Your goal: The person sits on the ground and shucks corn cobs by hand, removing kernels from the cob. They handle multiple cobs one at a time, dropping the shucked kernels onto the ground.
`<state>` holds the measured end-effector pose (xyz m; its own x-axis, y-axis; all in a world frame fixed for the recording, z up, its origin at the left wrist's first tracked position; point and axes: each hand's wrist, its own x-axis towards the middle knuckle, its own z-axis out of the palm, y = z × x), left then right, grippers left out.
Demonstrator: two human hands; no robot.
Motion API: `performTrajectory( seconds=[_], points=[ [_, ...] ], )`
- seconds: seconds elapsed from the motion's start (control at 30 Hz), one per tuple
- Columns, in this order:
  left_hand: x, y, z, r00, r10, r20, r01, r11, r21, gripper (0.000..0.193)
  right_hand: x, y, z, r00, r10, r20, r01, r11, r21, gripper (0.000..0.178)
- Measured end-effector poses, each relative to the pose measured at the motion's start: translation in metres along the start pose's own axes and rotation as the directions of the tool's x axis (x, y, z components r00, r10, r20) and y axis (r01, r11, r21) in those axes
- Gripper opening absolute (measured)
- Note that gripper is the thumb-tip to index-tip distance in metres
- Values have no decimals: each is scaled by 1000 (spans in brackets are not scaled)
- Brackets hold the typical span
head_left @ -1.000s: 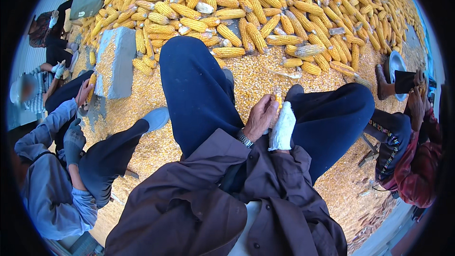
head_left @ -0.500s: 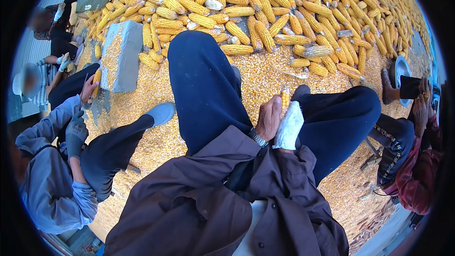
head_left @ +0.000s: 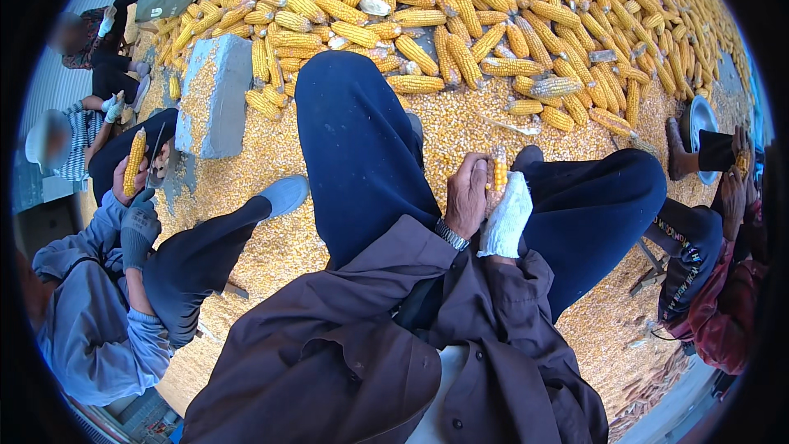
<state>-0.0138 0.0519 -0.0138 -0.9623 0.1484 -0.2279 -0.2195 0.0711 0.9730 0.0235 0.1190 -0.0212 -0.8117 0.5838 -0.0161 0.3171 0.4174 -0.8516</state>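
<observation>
An ear of corn stands nearly upright between my two hands, over the gap between my knees. Yellow kernels cover part of it, and a paler patch shows near its top. My left hand, bare with a metal watch at the wrist, is closed against the ear's left side. In a white knitted glove, my right hand wraps the lower right side. The ear's lower end is hidden by both hands. Loose kernels spread over the ground below.
A big heap of corn ears lies ahead. To the left stands a grey block with kernels on it. A co-worker at left holds an ear and a blade-like tool. Another person sits at right, near a metal basin.
My hands have shifted slightly upward, and more of the ear shows between them. The left co-worker's ear has moved left and stands clear of the block.
</observation>
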Motion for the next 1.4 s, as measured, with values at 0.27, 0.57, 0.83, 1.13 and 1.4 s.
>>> performTrajectory(
  seconds=[0.27,0.57,0.83,1.13,1.4],
  points=[
    [-10,5,0,988,127,91,-130,991,29,35,3,12,-2,998,-54,24,57,977,-205,16],
    [-3,-14,3,998,62,25,-60,997,-56,35,5,-4,-2,977,-213,-17,202,944,-260,12],
    [-6,-8,3,969,-98,227,170,931,-323,44,6,-14,-9,999,-47,-8,47,999,-3,16],
    [-5,-7,2,979,-100,179,147,952,-268,40,12,-36,-14,985,-126,-122,123,992,-33,15],
    [-11,5,4,991,41,129,-28,994,-106,37,21,-22,-13,1000,-19,-16,19,1000,21,19]
  ],
)
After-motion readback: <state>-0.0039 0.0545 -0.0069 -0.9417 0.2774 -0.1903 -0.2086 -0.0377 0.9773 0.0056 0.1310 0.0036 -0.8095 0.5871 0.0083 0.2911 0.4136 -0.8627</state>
